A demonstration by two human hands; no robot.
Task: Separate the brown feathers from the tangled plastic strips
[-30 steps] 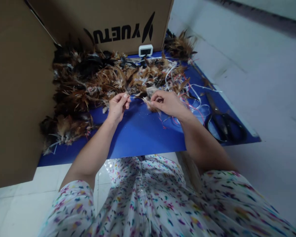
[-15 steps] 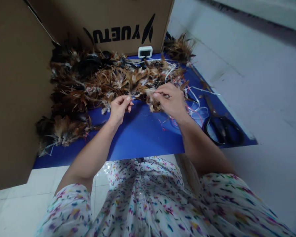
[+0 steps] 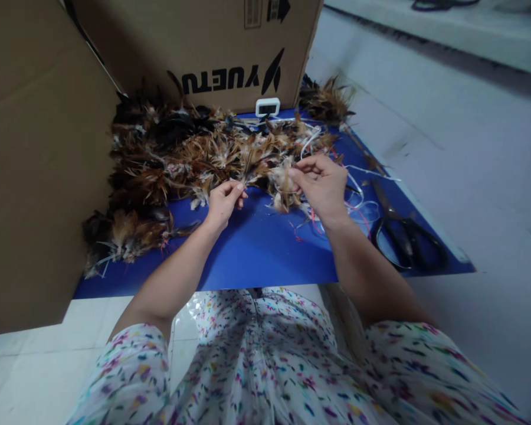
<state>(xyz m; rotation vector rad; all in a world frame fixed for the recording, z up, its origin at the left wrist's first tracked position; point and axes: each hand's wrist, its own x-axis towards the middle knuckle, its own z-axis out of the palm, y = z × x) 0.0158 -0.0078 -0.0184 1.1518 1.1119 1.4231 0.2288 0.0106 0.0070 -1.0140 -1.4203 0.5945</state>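
Note:
My left hand (image 3: 223, 205) is closed in a pinch at the near edge of the feather pile, on the base of a dark brown feather (image 3: 249, 165). To its right, my right hand (image 3: 326, 184) is also pinched, with pale fluffy down (image 3: 283, 176) at its thumb and fingertip. Whether that down is held or lies just behind the fingers is hard to make out. Brown and black feathers (image 3: 194, 150) lie heaped beyond both hands. A separate feather bunch (image 3: 130, 236) rests to the left of my left forearm.
Large black-handled scissors (image 3: 407, 239) lie on the right of the blue tabletop (image 3: 265, 254), near white and pink strings (image 3: 358, 206). A small white digital display (image 3: 268, 107) stands before a cardboard box (image 3: 194, 35). Another cardboard panel (image 3: 35, 177) rises on the left. More feathers (image 3: 325, 100) sit at the back right.
The camera view has tilted, so everything sits slightly lower and further right. Both hands keep their pinch over the pile, with only slight finger movement.

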